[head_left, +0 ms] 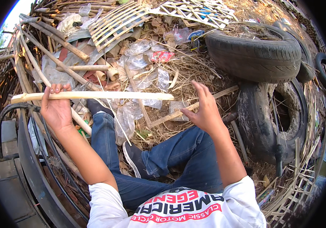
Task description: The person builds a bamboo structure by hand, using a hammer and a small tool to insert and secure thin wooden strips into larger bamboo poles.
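A long, pale split bamboo strip [121, 95] lies level across the view in front of me. My left hand [57, 104] is closed around it near its left end, fingers curled over the top. My right hand [204, 111] is raised just past the strip's right end, apart from it, with thumb and fingers spread and nothing in them. A thin bamboo sliver [114, 121] slants down past the strip toward my shoe; I cannot tell whether it is attached.
Bamboo poles [56, 40] are heaped at the far left, near woven bamboo lattices [119, 23]. Plastic scraps [136, 53] and straw litter the ground. Old tires [254, 57] stand at the right. A black metal frame [33, 163] is close on my left. A wooden stick [193, 108] lies beyond my legs.
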`<state>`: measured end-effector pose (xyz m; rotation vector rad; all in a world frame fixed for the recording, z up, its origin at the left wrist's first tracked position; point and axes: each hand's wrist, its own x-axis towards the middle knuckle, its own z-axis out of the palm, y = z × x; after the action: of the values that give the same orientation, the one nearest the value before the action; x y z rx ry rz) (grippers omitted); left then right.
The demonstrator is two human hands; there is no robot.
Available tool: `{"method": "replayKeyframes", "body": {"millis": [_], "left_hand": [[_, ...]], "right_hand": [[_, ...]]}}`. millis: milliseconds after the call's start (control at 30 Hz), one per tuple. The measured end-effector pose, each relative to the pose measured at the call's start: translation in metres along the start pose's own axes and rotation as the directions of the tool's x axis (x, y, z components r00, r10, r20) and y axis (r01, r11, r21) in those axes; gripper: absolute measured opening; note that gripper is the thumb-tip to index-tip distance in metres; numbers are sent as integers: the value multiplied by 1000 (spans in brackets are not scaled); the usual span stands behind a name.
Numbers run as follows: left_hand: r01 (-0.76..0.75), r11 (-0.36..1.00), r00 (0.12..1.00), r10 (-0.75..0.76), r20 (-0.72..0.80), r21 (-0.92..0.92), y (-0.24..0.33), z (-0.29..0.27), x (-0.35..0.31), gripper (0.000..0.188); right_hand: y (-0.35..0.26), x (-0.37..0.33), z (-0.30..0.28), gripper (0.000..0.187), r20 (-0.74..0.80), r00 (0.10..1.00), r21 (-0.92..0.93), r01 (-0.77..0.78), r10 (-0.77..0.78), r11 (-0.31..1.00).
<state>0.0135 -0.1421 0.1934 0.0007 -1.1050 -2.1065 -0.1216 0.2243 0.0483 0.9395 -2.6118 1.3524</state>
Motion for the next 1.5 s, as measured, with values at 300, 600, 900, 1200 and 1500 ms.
{"method": "replayKeyframes", "body": {"millis": [300,600,900,1200,1500], "left_hand": [[90,989,991,-101,-93,-116,-9,-18,-27,15],[260,963,954,-247,-167,64,-47,-31,-9,16],[487,708,847,-525,-81,510,-200,-26,16,83],[416,518,816,-575,-56,747,-334,-85,-43,91],[-216,341,838,-417,353,915,-361,-78,-94,32]], "right_hand": [[-1,-52,11,82,-4,999,304,45,-46,951],[10,-59,29,22,165,974,326,-204,157,923],[86,-58,89,24,611,714,620,-701,343,352],[117,-31,144,25,555,642,544,-761,529,353],[118,-34,158,34,480,608,251,-786,632,565]]}}
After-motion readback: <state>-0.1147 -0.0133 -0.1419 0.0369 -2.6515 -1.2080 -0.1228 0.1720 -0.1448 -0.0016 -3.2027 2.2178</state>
